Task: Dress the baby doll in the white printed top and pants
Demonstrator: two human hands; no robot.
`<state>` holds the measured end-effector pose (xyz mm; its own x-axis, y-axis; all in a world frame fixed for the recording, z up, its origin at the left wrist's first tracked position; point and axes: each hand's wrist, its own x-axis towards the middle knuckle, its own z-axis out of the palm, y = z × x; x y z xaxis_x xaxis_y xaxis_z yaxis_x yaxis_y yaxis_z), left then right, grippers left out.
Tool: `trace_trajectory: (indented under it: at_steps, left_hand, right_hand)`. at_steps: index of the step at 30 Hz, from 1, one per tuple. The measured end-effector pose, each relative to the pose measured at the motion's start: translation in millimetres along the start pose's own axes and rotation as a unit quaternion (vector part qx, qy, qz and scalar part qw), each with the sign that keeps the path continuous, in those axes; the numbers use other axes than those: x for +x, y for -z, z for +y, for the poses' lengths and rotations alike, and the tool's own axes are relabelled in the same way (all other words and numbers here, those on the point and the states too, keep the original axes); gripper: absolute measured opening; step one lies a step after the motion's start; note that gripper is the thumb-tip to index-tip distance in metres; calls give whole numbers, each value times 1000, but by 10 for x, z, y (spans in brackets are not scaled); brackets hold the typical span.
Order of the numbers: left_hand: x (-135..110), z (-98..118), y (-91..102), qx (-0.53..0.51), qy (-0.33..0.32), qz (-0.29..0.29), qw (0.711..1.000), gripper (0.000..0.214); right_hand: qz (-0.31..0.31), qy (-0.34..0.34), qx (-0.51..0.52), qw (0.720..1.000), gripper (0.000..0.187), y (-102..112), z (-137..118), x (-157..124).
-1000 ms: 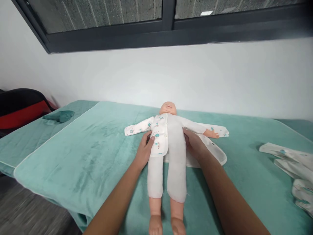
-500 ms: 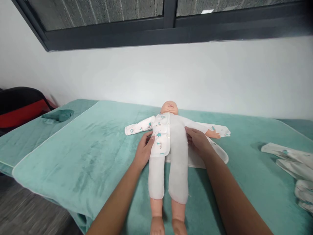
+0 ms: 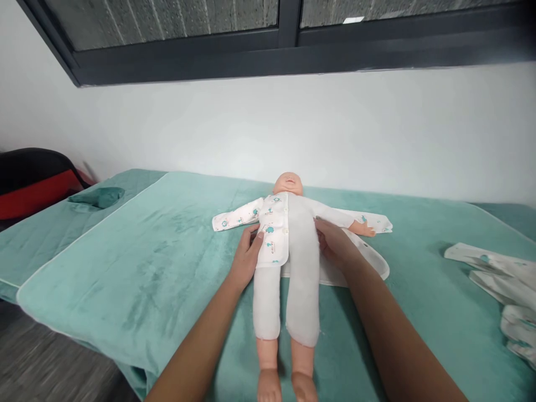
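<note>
A baby doll with a white cloth body lies on its back, its feet toward me. One half of a white baby shirt with small teal prints covers its chest on the left, with that sleeve around the arm. The shirt's other half spreads beneath the doll on the right, where the doll's arm lies outside the sleeve. My left hand is closed on the doll's left-of-view side, thumb over the shirt. On the opposite side, my right hand grips the torso, its fingertips partly hidden.
A teal plush cover spreads over the table. Folded printed baby clothes lie at the right edge. A black and red object stands at the far left. Behind the table rises a white wall below a dark-framed window.
The whole view has shifted very slightly. Both hands keep their places at the doll's sides, and the doll and shirt lie as before.
</note>
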<state>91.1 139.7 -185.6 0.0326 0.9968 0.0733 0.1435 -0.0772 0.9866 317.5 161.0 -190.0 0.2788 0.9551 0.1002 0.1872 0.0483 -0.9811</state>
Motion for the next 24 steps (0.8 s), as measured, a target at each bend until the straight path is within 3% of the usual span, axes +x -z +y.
trace_trajectory:
  at_steps: [5, 9, 12, 14, 17, 21, 24]
  left_hand:
    - [7, 5, 3, -5, 5, 5, 1000, 41]
    - [12, 7, -2, -5, 7, 14, 1000, 39]
    - [18, -2, 0, 0, 9, 13, 1000, 40]
    - [22, -11, 1, 2, 13, 14, 1000, 41]
    - [28, -21, 0, 3, 13, 15, 1000, 41]
    - [27, -15, -3, -3, 12, 12, 1000, 41]
    - [16, 8, -2, -1, 17, 19, 1000, 40]
  right_hand:
    - [56, 0, -164, 985, 40, 97, 37, 58]
    - [142, 124, -183, 965, 34, 63, -4, 150]
    - [75, 213, -185, 956, 36, -28, -43, 294]
    - [4, 234, -196, 952, 38, -69, -60, 386]
    - [-46, 248, -189, 949, 37, -74, -75, 452]
    - [-45, 285, -187, 939, 34, -54, -92, 415]
    - [-4, 288, -211, 934, 32, -61, -94, 364]
